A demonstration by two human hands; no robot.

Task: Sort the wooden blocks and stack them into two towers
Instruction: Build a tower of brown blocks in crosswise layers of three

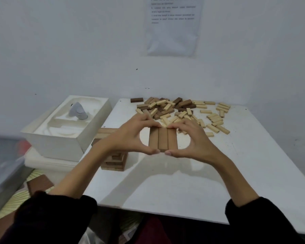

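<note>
White tabletop (183, 191): mixed pile of light and dark blocks (174, 110) at far edge; dark-block tower (115, 162) near left, partly hidden by wrist. Left hand (130, 136) and right hand (195, 140) pinch row of three dark blocks (163, 140) end to end, fingers (179, 124) curled. Best: even squeeze, row level, set crosswise on tower.

tower (115, 162) left, loose blocks (180, 111) behind (table (218, 173))

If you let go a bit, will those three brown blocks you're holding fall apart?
Probably yes: the three brown blocks look like separate pieces, pinched only at their ends by the left hand and right hand. They seem stiff, smooth wood, so the middle one might slip out. Flat-sided, they likely wouldn't roll.
</note>
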